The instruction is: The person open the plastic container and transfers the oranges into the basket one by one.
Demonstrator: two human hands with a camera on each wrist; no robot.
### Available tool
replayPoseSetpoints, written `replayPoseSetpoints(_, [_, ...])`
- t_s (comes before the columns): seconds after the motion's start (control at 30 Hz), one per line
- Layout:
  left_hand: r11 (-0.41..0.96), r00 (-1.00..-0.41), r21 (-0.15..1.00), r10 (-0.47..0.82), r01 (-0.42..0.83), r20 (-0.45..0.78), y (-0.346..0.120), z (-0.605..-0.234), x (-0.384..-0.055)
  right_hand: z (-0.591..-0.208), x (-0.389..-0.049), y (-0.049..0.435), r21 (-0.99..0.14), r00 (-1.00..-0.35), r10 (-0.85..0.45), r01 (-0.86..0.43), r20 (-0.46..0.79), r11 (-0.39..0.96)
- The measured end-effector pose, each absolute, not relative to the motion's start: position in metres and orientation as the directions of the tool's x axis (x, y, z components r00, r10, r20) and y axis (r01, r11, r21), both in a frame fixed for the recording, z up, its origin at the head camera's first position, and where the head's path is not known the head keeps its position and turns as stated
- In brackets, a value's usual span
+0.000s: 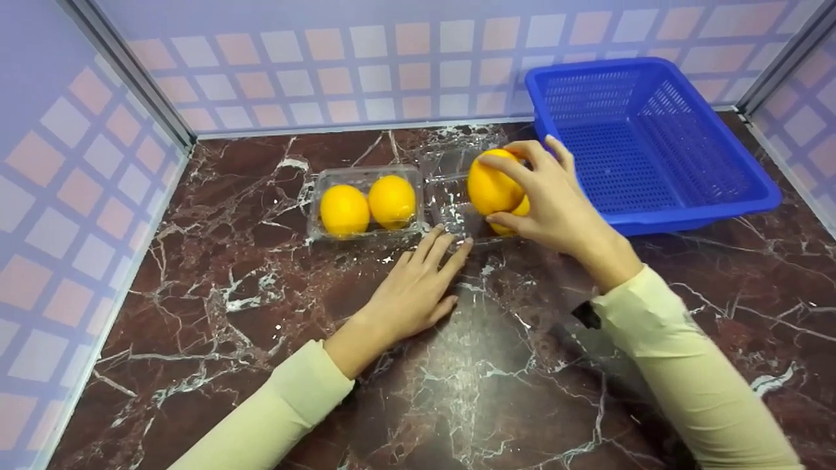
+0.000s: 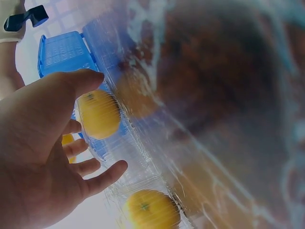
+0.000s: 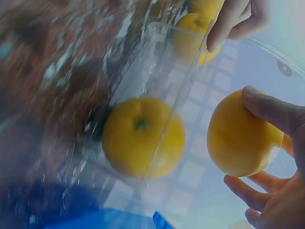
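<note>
A: Right hand first. What's the grip?

B: Right hand (image 1: 555,205) pinches the held orange (image 1: 494,186), thumb on the near side, fingers round the far side. A wide hold, probably because the fruit is round and smooth.

A: Where is the orange exactly?

B: Up over the right tray (image 1: 447,196), clear plastic. Right wrist view shows it apart from the lower orange (image 3: 143,137), which sits in the tray's basket end. Held by its sides, I'd judge, so its underside stays free.

A: Left hand?

B: Left hand (image 1: 415,284) lies low, fingers straight and a little spread, pinching nothing. Fingertips at the right tray's near edge. Likely there to steady thin plastic that would slide easily.

A: Neighbours?

B: Left tray (image 1: 366,171) just beside, two oranges (image 1: 344,211) next to each other in it. Whether the trays are joined, cannot tell. Blue basket (image 1: 686,214) on the right, near the right hand; within easy reach, presumably by design. All stand on a dark, veined table (image 1: 522,391).
</note>
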State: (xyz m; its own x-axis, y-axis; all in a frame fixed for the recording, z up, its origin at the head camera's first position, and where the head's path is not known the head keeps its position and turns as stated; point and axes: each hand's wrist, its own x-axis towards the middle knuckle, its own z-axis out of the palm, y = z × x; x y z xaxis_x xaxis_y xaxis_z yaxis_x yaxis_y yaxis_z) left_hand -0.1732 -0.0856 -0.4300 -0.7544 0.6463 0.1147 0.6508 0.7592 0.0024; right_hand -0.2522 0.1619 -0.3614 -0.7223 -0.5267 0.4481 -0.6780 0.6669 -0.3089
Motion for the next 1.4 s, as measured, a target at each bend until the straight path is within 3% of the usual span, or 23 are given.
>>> replayPoseSetpoints(0.2, [0.758,-0.755,0.018,0.647,0.652,0.111,-0.087,-0.43,-0.172,-0.354,-0.245,0.181,-0.299,-0.719,-0.516,-0.677,0.465,0.673])
replayPoseSetpoints(0.97, [0.766,-0.763,0.022,0.637,0.642,0.109,-0.086,-0.43,-0.17,-0.333,-0.245,0.254,-0.432,-0.785,-0.371,-0.594,0.496,0.679])
replayPoseSetpoints(1.23, [0.773,-0.772,0.013,0.632,0.634,0.074,-0.083,-0.428,-0.171,-0.34,-0.246,0.272,-0.468,-0.851,-0.278,-0.486,0.446,0.738])
replayPoseSetpoints(1.4, [0.774,-0.772,0.015,0.631,0.633,0.078,-0.082,-0.43,-0.171,-0.346,-0.251,0.278,-0.498,-0.911,-0.218,-0.378,0.35,0.781])
